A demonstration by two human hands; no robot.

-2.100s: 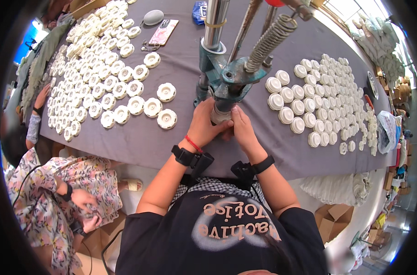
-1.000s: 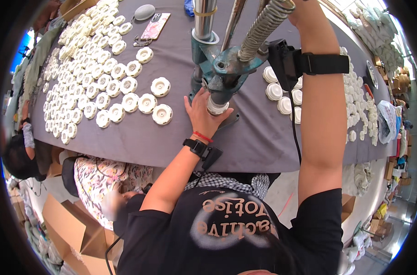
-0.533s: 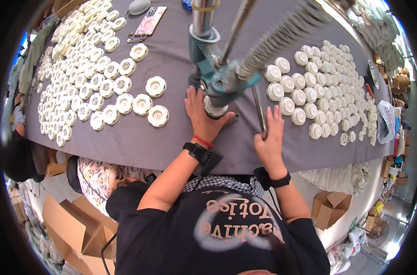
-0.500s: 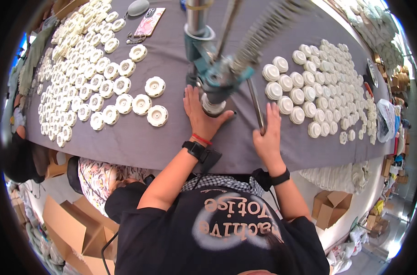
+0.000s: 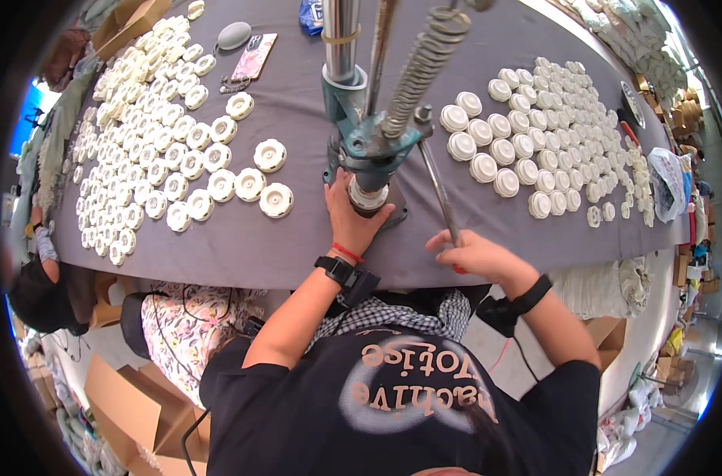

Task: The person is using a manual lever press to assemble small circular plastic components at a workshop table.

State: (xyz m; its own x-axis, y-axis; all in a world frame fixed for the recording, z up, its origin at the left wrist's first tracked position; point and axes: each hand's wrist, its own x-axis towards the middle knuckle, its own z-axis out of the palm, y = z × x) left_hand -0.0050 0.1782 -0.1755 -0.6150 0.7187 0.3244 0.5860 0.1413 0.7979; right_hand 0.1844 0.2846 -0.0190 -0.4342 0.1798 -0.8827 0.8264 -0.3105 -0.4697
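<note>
A hand press (image 5: pixel 370 151) with a blue-green head, a steel column and a coil spring (image 5: pixel 428 67) stands in the middle of the table. Under its ram sits a white round plastic part (image 5: pixel 367 196), mostly covered by the press head. My left hand (image 5: pixel 353 218) curls around this part, thumb on its right side and fingers on its left. My right hand (image 5: pixel 478 255) is closed on the lower end of the press's metal lever (image 5: pixel 440 190). A bit of red shows at the lever's tip, below the fingers.
Many white round parts with a centre hole (image 5: pixel 275 200) spread over the table's left side. Many stepped white round caps (image 5: pixel 482 167) cover the right side. A phone (image 5: pixel 255 55) and a grey oval device (image 5: pixel 234 36) lie far left. Another person (image 5: pixel 40 293) sits at left.
My right hand has come down and nearer, its fingers now bent around the lever's end. The left hand stays at the part under the press. The whole view has shifted slightly.
</note>
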